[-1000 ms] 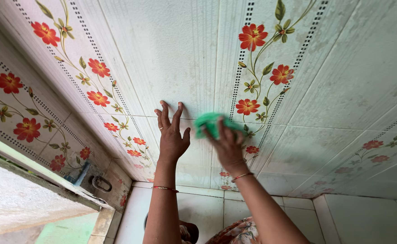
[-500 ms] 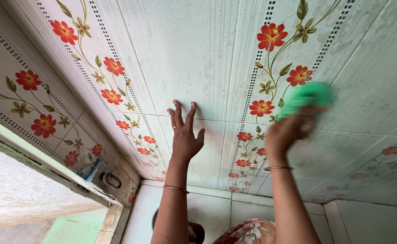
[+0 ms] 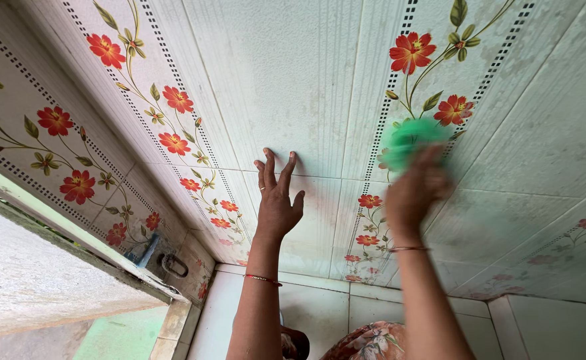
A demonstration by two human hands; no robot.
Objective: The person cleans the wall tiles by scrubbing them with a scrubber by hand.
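A green scrubber [image 3: 409, 139] is pressed against the tiled wall [image 3: 286, 73], on the flower strip just below two red blossoms. It is blurred, so its texture cannot be made out. The right hand [image 3: 416, 190] is clenched around its lower part, fingers curled over it from below; the hand is blurred too. A thin bangle [image 3: 407, 249] circles the right wrist, and the forearm runs down to the bottom edge of the view.

The left hand [image 3: 278, 200] holds nothing. It lies flat against the wall, palm to the tile, fingers spread and pointing up, on the plain pale tile between two flower strips. It is near the scrubber but not touching it. A ring sits on one finger, and a red bangle [image 3: 263, 280] is on the left wrist.

The wall is pale green-white tile with vertical bands of red flowers, green leaves and dotted lines. Grey smudges show on the tiles at the right. At the left, the wall meets a second flowered wall in a corner, where a metal ring [image 3: 174, 265] hangs low down. A grey ledge [image 3: 46, 280] crosses the lower left. Below the arms lie white floor tiles [image 3: 319, 313] and a fold of flowered cloth [image 3: 366, 343].
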